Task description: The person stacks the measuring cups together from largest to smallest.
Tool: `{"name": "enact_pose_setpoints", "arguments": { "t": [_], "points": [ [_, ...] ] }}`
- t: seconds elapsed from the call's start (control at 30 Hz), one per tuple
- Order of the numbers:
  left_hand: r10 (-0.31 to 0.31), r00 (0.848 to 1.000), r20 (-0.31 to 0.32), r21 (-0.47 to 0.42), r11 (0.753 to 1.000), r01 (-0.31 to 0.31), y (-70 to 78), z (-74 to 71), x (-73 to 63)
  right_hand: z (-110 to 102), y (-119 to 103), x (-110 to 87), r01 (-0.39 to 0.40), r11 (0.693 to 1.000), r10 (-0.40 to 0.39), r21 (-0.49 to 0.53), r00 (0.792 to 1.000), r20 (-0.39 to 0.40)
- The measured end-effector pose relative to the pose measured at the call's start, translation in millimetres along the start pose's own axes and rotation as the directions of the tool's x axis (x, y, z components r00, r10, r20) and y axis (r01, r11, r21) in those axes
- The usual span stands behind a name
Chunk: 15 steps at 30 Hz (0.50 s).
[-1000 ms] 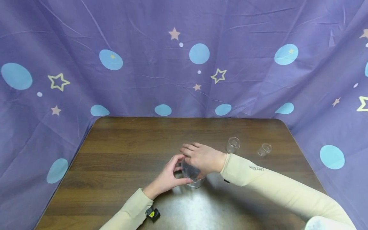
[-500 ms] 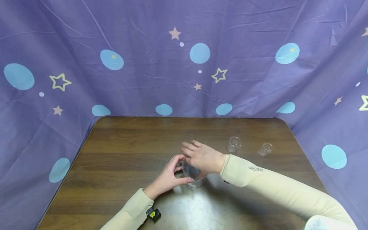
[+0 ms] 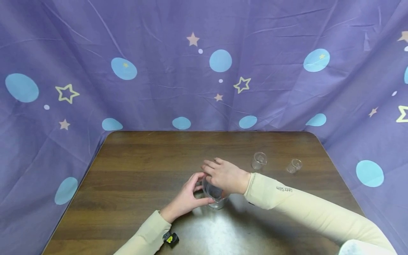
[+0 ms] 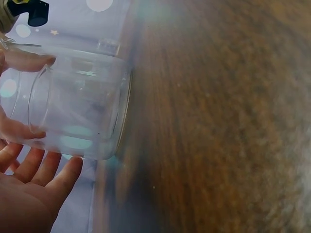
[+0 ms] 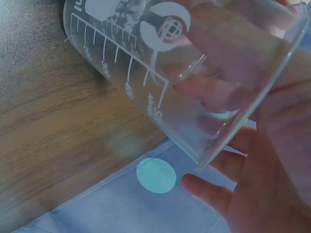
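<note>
A large clear glass beaker [image 3: 220,204] with white graduation marks stands on the table in front of the person. My left hand [image 3: 185,198] curves round its left side, with the thumb at the front and the fingers behind. From above, my right hand [image 3: 227,177] reaches into the mouth of the large beaker. Through the glass in the left wrist view, a smaller beaker [image 4: 82,109] shows inside the large one. Two right-hand fingertips pinch at its rim, while other right fingers stretch out past the large beaker. Exactly how deep the smaller beaker sits is hard to tell.
Two small clear beakers, one nearer [image 3: 259,161] and one farther right [image 3: 294,166], stand on the wooden table [image 3: 143,159] beyond the right forearm. A purple curtain [image 3: 165,71] with stars and blue dots hangs round the back and sides.
</note>
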<state>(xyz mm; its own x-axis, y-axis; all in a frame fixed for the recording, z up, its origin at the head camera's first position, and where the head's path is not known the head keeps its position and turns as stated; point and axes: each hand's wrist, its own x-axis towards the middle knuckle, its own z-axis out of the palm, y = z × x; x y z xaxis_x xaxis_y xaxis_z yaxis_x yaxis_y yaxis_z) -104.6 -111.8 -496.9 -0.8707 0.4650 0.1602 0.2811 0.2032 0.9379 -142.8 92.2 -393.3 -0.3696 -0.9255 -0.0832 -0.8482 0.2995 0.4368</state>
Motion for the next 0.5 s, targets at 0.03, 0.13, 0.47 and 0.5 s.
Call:
{"name": "enact_pose_setpoints", "arguments": {
  "t": [0.03, 0.13, 0.47, 0.5],
  "points": [
    [-0.004, 1.0, 0.001, 0.001, 1.0, 0.004, -0.1, -0.2, 0.0, 0.1, 0.2, -0.1, -0.004, 1.0, 0.004, 0.011, 1.0, 0.002],
    [-0.013, 1.0, 0.008, 0.002, 1.0, 0.013, 0.9, -1.1, 0.3, 0.0, 0.6, -0.4, -0.013, 0.999, 0.013, 0.044, 1.0, 0.008],
    [-0.041, 0.999, 0.031, -0.024, 0.999, 0.042, 2.9, -2.6, -0.4, -12.7, 11.3, -10.0, -0.07, 0.956, 0.06, 0.284, 0.997, 0.044],
    [-0.04, 0.999, 0.031, -0.028, 0.999, 0.04, 3.0, -2.6, -0.2, -14.3, 13.0, -12.0, -0.072, 0.947, 0.061, 0.313, 0.997, 0.044]
  ]
}}
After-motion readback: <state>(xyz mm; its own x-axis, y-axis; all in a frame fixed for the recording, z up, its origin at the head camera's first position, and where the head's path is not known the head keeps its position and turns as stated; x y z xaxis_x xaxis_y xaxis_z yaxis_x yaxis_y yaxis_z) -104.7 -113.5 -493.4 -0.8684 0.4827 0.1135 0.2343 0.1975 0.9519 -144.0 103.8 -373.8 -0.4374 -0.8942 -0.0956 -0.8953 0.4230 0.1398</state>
